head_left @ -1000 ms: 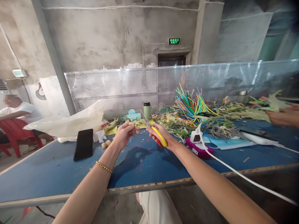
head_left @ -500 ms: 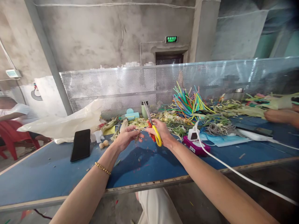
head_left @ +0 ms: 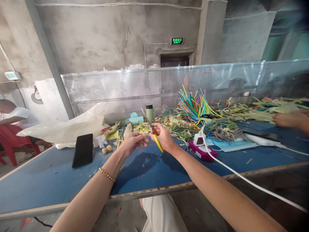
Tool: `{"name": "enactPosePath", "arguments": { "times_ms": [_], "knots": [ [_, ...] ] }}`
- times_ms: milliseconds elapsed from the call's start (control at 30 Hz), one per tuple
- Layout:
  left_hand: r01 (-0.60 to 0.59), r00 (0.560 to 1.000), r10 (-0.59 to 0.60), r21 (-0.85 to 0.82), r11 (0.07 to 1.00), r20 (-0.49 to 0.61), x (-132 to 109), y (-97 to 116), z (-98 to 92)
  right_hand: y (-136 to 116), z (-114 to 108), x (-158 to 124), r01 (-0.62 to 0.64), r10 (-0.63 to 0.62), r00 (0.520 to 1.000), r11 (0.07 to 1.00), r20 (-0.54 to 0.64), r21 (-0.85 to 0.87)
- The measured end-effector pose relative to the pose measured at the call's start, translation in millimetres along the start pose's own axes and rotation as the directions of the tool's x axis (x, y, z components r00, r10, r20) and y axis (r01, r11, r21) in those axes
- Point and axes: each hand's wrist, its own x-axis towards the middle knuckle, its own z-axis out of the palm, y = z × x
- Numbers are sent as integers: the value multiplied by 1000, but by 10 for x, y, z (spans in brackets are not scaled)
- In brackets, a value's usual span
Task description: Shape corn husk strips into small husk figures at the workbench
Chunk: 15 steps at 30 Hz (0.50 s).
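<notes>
My right hand [head_left: 162, 137] is closed around scissors [head_left: 158, 141] with yellow and red handles, their blades pointing up and to the left. Close beside it, my left hand [head_left: 132, 142] has thumb and fingers pinched together, and what sits between them is too small to make out. Both hands are held above the blue table [head_left: 145, 170], fingertips almost meeting. Just beyond them lies a heap of dried husk strips [head_left: 183, 124]. Two small pale wooden-looking balls [head_left: 107, 149] rest left of my left hand.
A black phone [head_left: 82, 150] lies left, near a crumpled plastic sheet [head_left: 65, 127]. Behind stand a green bottle [head_left: 149, 113] and colourful stems [head_left: 195, 104]. A purple power socket [head_left: 202, 150] with a white cable [head_left: 231, 170] is right. Another person's hand [head_left: 289, 120] works at far right.
The scissors have turned in my right hand, so the blades tilt further left and are seen more edge-on. My left hand has barely moved.
</notes>
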Motion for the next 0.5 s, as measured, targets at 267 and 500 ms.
{"name": "enactPosePath", "arguments": {
  "times_ms": [267, 500],
  "knots": [
    [-78, 988, 99, 174, 982, -116, 36, -54, -34, 88, 12, 10, -33, 32, 999, 999, 39, 19],
    [-89, 954, 171, 316, 945, -245, 68, -86, 76, 161, 81, 13, 26, -26, 998, 1000, 50, -4]
  ]
}}
